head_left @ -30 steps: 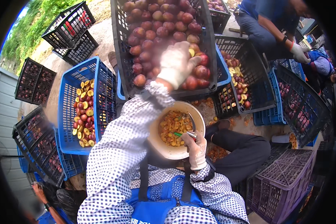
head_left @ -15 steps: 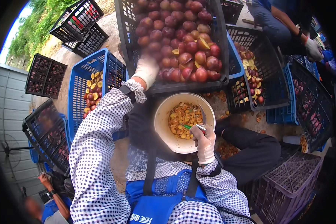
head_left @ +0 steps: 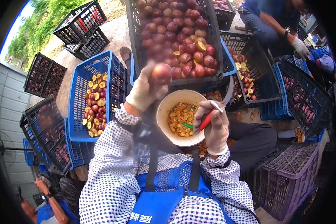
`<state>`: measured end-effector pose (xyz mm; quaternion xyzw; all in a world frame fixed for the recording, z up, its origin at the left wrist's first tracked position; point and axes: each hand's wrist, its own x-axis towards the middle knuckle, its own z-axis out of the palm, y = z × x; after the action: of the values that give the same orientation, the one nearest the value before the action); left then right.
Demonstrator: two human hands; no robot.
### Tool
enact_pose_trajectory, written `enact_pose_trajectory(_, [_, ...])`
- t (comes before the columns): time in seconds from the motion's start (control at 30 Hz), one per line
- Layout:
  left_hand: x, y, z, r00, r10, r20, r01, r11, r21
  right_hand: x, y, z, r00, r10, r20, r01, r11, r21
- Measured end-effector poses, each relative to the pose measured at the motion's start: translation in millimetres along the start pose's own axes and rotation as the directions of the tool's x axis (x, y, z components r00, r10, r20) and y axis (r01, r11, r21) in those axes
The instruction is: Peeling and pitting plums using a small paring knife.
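My left hand (head_left: 142,89) is closed around a whole reddish plum (head_left: 161,73), raised in front of the black crate's near edge. My right hand (head_left: 215,128) grips a cutting tool with a red handle (head_left: 205,120), a green end and a metal part above the fingers; its exact kind is unclear. Below and between my hands stands a cream bucket (head_left: 163,128) holding brownish-yellow plum pits (head_left: 181,115). Beyond it, the black crate (head_left: 216,37) is full of plums (head_left: 171,28), several cut ones showing yellow flesh.
To the left, a blue crate (head_left: 75,112) holds halved plums (head_left: 96,108). Another black crate (head_left: 267,63) with cut plums stands on the right, near a gloved person (head_left: 272,22). A purple crate (head_left: 291,183) sits at lower right; another person's arm (head_left: 56,205) shows at lower left.
My left hand has drawn back from the crate of plums toward me, now with a plum. My right hand has risen slightly and turned the cutting tool.
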<state>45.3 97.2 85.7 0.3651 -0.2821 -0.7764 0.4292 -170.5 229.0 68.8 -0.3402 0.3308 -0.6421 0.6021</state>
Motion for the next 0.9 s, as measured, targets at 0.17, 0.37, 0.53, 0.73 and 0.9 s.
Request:
enact_pose_trajectory(0.17, [-59.6,-50.0,26.9,0.999,-0.033,-0.006,0.031,0.974,-0.226,4.9,11.4,9.6,0.981,-0.146,0.129,0.194,0.791,-0.580])
enact_pose_trajectory(0.37, [-82.2,-78.1,52.5,0.985,-0.029,-0.169,-0.015,0.968,-0.251,-19.7,8.9,39.3,0.961,-0.190,0.202,0.276,0.721,-0.636])
enact_pose_trajectory(0.53, [-90.9,-96.8,37.7,0.973,0.096,-0.212,-0.092,0.995,0.028,-30.9,27.2,30.0,0.929,-0.302,0.213,0.326,0.400,-0.857])
enact_pose_trajectory(0.73, [-95.3,-117.7,10.3,0.965,0.104,-0.242,-0.024,0.949,0.314,-42.7,49.5,11.0,0.969,-0.118,0.218,0.248,0.392,-0.886])
enact_pose_trajectory(0.9, [-92.2,-120.9,-1.9,0.948,-0.150,-0.281,0.216,0.950,0.224,-48.9,71.1,0.6,0.993,0.055,0.106,0.062,0.520,-0.852])
